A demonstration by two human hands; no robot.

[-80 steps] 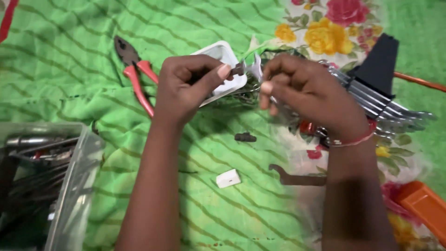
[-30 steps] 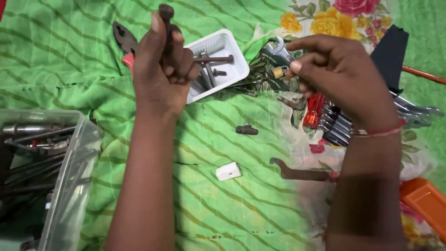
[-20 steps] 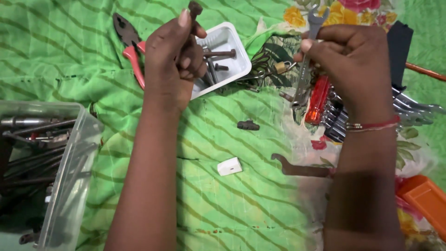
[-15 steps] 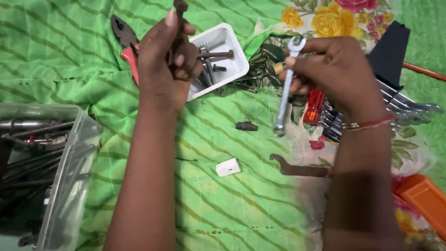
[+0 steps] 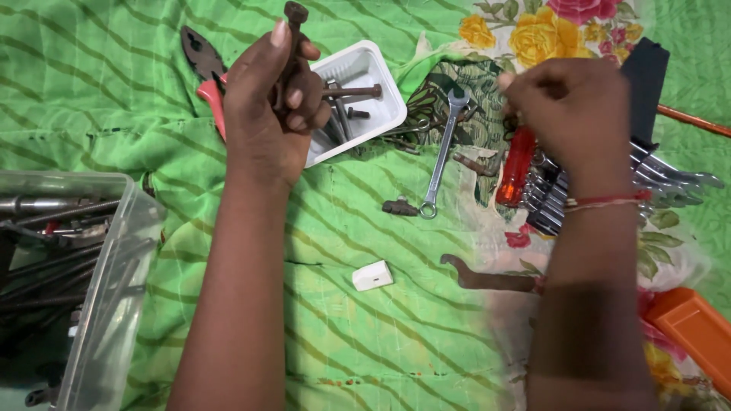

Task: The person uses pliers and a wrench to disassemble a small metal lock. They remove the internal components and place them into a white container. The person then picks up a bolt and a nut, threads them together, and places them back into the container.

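Upper centre, our left hand [image 5: 266,114] grips a rusty bolt [image 5: 293,34] upright; our right hand [image 5: 575,114] hovers curled, its grip unclear, above the spanner set [image 5: 655,179].

Two hands: left hand [image 5: 266,114], right hand [image 5: 567,114]. One rusty bolt [image 5: 293,34] in the left. One white tray [image 5: 377,76] with about three more bolts, hard to count behind the fingers. One loose silver spanner [image 5: 440,156]. One rack of spanners [image 5: 655,179], maybe six, overlapping. One pair of red-handled pliers [image 5: 204,72]. One red-handled screwdriver [image 5: 516,164]. One rusty hook wrench [image 5: 487,278]. One small white block [image 5: 372,275]. One clear bin [image 5: 106,289]. One orange box [image 5: 697,335].
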